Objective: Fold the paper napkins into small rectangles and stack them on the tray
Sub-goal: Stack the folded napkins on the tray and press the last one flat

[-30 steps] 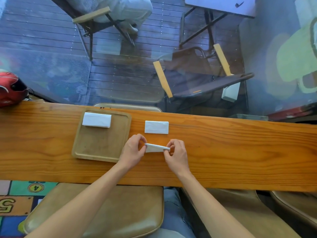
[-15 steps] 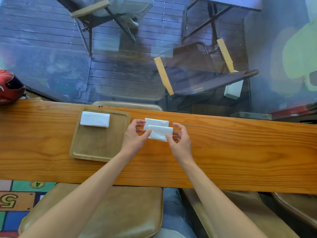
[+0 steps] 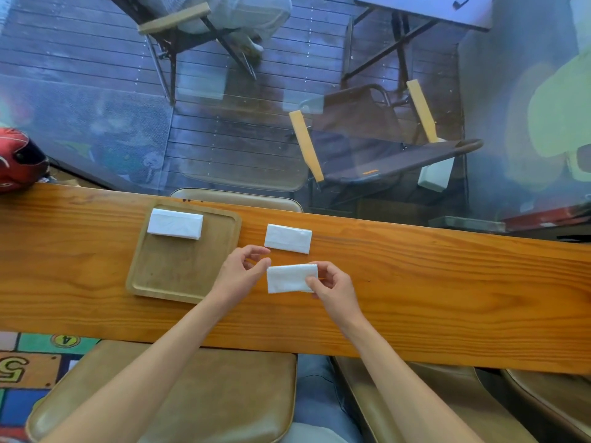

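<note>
Long wooden bench (image 3: 415, 282) running across the frame. Wooden tray (image 3: 179, 273) on it, left of centre, with a folded napkin stack (image 3: 175, 223) in its far corner. Second folded napkin (image 3: 287, 238) flat on the bench just right of the tray. Nearer, a third napkin (image 3: 287, 278) pinched at its right end by the right hand (image 3: 332, 289). Left hand (image 3: 240, 270) just beside its left edge, fingers loosely curled, holding nothing. Red helmet (image 3: 19, 158) at far left.

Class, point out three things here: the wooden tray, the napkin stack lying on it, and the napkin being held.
Wooden tray (image 3: 179, 276), head view, bare floor of the tray.
Napkin stack (image 3: 175, 223), head view, middle of its top.
Held napkin (image 3: 287, 278), head view, its flat middle.
</note>
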